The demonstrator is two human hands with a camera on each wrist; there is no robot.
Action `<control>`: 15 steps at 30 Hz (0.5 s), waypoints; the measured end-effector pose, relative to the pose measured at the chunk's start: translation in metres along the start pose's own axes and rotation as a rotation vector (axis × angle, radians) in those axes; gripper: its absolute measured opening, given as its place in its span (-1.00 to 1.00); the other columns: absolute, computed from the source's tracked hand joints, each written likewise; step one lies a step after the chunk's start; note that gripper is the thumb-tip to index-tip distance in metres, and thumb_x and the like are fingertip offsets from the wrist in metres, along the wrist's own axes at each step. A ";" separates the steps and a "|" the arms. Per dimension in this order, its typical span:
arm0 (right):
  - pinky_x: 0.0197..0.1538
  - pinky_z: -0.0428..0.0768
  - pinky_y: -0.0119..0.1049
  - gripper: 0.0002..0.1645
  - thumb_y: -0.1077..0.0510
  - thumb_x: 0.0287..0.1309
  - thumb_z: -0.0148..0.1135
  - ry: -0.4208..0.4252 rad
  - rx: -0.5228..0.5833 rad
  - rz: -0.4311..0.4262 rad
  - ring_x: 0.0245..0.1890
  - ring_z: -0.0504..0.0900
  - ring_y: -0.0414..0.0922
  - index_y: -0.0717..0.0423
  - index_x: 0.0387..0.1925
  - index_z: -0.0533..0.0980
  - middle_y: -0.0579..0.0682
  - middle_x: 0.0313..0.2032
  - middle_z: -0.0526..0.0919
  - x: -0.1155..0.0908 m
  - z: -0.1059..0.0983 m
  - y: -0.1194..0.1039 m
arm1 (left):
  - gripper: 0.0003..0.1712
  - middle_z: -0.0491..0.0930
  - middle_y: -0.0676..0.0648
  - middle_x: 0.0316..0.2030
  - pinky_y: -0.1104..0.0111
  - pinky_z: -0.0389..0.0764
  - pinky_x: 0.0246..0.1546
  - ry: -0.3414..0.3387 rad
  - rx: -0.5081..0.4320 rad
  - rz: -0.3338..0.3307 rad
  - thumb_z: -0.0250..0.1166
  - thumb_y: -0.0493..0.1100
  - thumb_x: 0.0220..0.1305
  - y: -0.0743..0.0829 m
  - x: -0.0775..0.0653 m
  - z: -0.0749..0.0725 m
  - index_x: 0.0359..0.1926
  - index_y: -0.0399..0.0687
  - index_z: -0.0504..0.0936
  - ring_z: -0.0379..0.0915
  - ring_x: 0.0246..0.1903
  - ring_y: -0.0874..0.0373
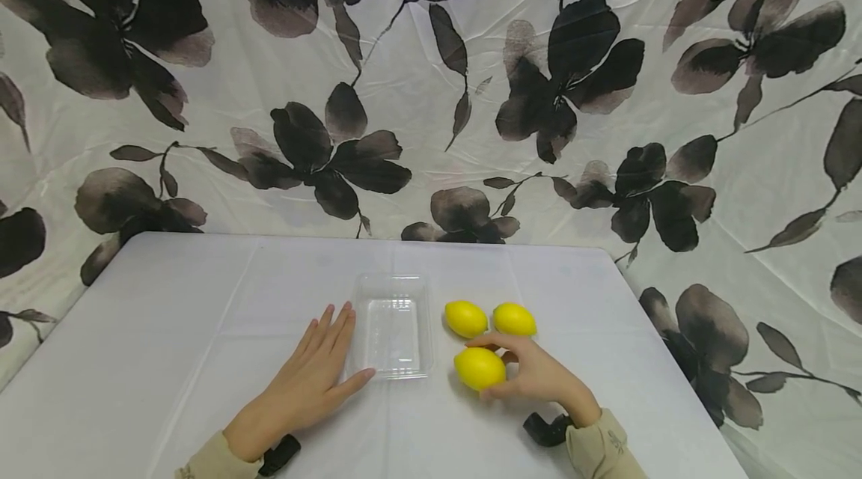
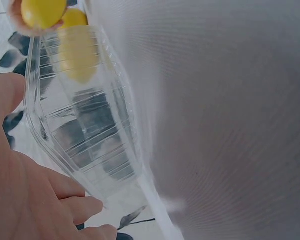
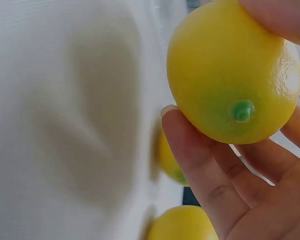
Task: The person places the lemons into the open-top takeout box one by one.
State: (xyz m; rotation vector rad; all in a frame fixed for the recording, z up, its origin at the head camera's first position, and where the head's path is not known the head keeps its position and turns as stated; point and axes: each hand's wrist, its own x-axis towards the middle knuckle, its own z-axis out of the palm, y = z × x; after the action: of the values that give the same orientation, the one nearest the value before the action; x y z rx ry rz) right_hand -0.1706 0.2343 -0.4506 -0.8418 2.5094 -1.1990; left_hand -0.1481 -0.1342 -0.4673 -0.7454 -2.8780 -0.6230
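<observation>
My right hand (image 1: pixel 532 372) grips a yellow lemon (image 1: pixel 480 369) between thumb and fingers. In the right wrist view the lemon (image 3: pixel 230 75) shows its green stem nub, with a shadow on the cloth beside it. Two more lemons lie just beyond that hand, one on the left (image 1: pixel 466 319) and one on the right (image 1: pixel 515 319). A clear plastic container (image 1: pixel 393 325) stands open-topped in the middle of the table, nothing inside it. Along its left side my left hand (image 1: pixel 310 370) rests with straight fingers, the thumb at the near left corner.
White cloth covers the table (image 1: pixel 168 329). Behind and beside it hangs a white curtain (image 1: pixel 458 90) with dark flower prints. Each wrist carries a black device, the left one (image 1: pixel 279 455) and the right one (image 1: pixel 547 429), below beige sleeves.
</observation>
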 end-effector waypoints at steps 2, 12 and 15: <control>-0.04 0.61 -0.23 -0.20 0.04 -0.15 0.62 0.010 0.000 -0.025 0.03 0.52 -0.15 0.00 0.21 0.53 -0.22 0.07 0.60 0.002 -0.004 -0.004 | 0.06 -0.10 -0.30 0.53 -0.14 -0.15 0.45 -0.002 -0.005 0.004 0.03 0.35 0.41 0.000 0.000 0.000 0.51 -0.40 -0.04 -0.38 0.52 -0.21; -0.03 0.64 -0.21 -0.21 0.17 -0.14 0.61 0.029 0.025 -0.141 0.04 0.52 -0.11 -0.07 0.21 0.51 -0.15 0.12 0.60 0.030 -0.017 -0.027 | 0.03 -0.16 -0.27 0.54 -0.07 -0.20 0.47 0.001 -0.036 0.006 0.03 0.32 0.43 0.002 -0.001 0.002 0.52 -0.38 -0.07 -0.37 0.52 -0.20; -0.03 0.63 -0.20 -0.21 0.20 -0.12 0.59 0.012 0.035 -0.147 0.05 0.52 -0.11 -0.02 0.23 0.51 -0.17 0.12 0.60 0.042 -0.019 -0.035 | 0.03 -0.15 -0.27 0.55 -0.06 -0.20 0.48 0.004 -0.034 0.009 0.03 0.31 0.43 0.003 0.000 0.003 0.52 -0.38 -0.06 -0.36 0.52 -0.20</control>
State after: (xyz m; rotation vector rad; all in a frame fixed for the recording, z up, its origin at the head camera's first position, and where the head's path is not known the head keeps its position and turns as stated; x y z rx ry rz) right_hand -0.1992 0.2040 -0.4098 -1.0288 2.4648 -1.2921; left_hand -0.1463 -0.1312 -0.4687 -0.7609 -2.8656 -0.6734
